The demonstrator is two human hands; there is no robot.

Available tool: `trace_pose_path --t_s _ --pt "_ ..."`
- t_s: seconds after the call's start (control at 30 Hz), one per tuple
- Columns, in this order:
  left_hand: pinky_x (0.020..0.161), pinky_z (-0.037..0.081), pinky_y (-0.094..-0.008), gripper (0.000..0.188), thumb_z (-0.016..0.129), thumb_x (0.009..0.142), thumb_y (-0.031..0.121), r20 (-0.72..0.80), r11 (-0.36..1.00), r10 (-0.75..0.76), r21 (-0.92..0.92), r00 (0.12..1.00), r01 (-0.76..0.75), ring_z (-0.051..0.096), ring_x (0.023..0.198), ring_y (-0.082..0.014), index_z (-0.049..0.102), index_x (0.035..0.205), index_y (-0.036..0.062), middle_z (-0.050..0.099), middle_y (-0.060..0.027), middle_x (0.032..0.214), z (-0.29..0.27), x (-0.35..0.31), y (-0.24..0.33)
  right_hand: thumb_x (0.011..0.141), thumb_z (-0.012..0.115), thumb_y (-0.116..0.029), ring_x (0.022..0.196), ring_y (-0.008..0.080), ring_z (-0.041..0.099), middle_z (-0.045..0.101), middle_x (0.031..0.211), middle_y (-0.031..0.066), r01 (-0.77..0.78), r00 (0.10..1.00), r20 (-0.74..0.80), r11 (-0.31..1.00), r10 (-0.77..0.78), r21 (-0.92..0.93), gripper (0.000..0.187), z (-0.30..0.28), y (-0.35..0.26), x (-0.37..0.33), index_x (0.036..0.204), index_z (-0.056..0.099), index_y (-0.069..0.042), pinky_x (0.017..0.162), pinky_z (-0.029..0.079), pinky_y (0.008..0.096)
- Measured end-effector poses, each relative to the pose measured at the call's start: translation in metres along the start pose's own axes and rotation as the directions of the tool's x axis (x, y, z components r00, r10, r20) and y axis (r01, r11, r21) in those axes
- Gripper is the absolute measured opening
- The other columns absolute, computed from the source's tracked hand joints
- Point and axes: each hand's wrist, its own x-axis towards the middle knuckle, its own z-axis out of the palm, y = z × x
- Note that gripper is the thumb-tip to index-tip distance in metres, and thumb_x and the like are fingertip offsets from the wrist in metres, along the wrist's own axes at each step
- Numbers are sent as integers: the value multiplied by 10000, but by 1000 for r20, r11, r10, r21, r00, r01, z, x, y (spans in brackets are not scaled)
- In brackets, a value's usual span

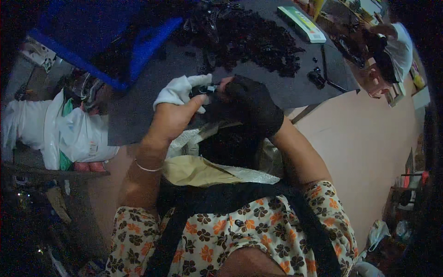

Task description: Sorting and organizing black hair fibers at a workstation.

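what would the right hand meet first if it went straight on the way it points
Probably the small dark part in the white-gloved left hand, though depth is unclear and the right hand may already touch it.

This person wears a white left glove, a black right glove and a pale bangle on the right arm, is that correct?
Not quite: the head view shows the pale bangle on the left arm. The left glove is white and the right glove black, as you say.
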Motion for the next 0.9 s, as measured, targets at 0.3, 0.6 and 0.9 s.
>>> trace_pose_path --t_s 0.3,0.6,0.9 --pt "599 496 -232 271 564 785 3 58 985 -47 -163 997 56 549 771 -106 543 1055 -21 568 -92 1027 2 -6 4 651 637 -103 869 292 567 576 985 133 -7 966 255 986 51 -168 276 -16 -15 10 920 582 -86 711 471 348" --pt "605 498 -230 217 567 814 39 -35 979 -125 -166 991 118 569 751 -116 560 1023 -17 575 -111 996 6 -25 -4 733 659 -175 764 301 580 601 835 140 -492 870 231 798 435 348 257 7 -16 6 888 570 11 673 456 337" --pt "716 458 -261 370 620 740 39 217 967 -76 256 973 18 569 804 -146 553 1104 31 576 -87 989 -18 -6 -5 712 677 -258 719 286 598 591 771 165 -459 815 465 875 347 153 297 -18 -8 10 823 581 0 634 458 355"
